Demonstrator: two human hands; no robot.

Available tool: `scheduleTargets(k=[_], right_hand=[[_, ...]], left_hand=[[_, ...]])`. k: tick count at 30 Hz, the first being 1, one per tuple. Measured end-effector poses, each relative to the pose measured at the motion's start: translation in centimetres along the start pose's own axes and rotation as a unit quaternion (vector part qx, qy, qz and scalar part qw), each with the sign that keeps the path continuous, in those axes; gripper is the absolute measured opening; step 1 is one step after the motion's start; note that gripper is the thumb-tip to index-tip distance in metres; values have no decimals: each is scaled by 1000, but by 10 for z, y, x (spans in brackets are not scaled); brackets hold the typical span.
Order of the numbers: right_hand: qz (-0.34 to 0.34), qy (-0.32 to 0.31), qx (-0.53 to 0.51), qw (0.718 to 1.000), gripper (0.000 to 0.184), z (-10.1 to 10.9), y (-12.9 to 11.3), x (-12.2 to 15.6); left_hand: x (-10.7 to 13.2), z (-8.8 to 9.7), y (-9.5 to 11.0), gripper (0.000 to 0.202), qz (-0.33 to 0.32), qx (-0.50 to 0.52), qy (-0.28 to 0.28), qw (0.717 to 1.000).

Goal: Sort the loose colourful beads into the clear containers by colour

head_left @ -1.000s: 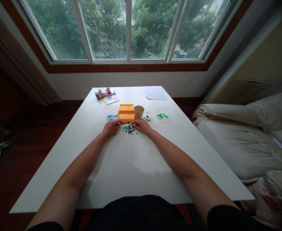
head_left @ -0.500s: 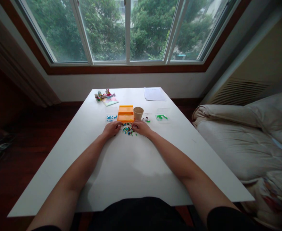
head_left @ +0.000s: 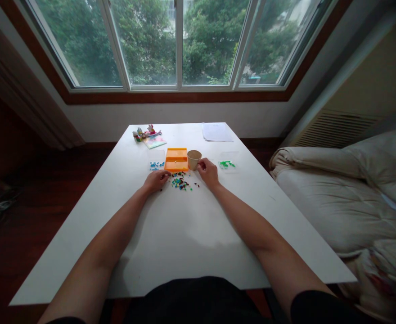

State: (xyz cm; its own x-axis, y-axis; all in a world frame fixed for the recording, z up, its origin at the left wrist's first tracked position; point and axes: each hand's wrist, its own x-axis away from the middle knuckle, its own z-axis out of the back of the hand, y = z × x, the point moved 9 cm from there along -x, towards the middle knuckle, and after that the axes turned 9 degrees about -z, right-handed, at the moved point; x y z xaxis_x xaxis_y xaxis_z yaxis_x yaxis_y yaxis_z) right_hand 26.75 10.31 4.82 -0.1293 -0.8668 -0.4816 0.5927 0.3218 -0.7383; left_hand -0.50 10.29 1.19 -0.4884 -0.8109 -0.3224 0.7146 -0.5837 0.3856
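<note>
Left hand at left edge of loose pile of pieces, with fingers curled; cannot tell if pinching anything. Right hand beside paper cup, with fingertips bunched; cannot tell if gripping. Pile on near side of orange box, apparently for short reach. Small, hard-looking pieces; tapered, matte cup; shallow, smooth-walled box.

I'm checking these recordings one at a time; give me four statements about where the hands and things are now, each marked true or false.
1. The right hand is at the right side of the paper cup. True.
2. The left hand is inside the cup. False: the left hand is left of the loose pieces.
3. Green pieces lie in a clear box right of the cup. True.
4. The papers lie at the near edge. False: the papers lie near the table's far edge.
</note>
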Motion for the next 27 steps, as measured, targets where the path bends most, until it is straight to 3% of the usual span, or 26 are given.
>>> scheduleTargets(k=[5, 8, 14, 18, 27], right_hand=[[-67, 57, 13, 996, 18, 15, 26, -9], [-72, 64, 19, 995, 22, 15, 29, -9], [35, -76, 33, 996, 18, -24, 0, 8], [124, -199, 57, 971, 17, -57, -14, 24], [191, -262, 61, 944, 23, -74, -24, 38]], left_hand=[[1, 0, 6, 33, -21, -5, -5, 1000], [1, -2, 17, 34, -39, -13, -26, 999], [0, -10, 49, 37, -98, -20, -48, 994], [0, -14, 51, 40, -94, -13, -43, 995], [-1, -13, 39, 33, -62, 6, -23, 998]])
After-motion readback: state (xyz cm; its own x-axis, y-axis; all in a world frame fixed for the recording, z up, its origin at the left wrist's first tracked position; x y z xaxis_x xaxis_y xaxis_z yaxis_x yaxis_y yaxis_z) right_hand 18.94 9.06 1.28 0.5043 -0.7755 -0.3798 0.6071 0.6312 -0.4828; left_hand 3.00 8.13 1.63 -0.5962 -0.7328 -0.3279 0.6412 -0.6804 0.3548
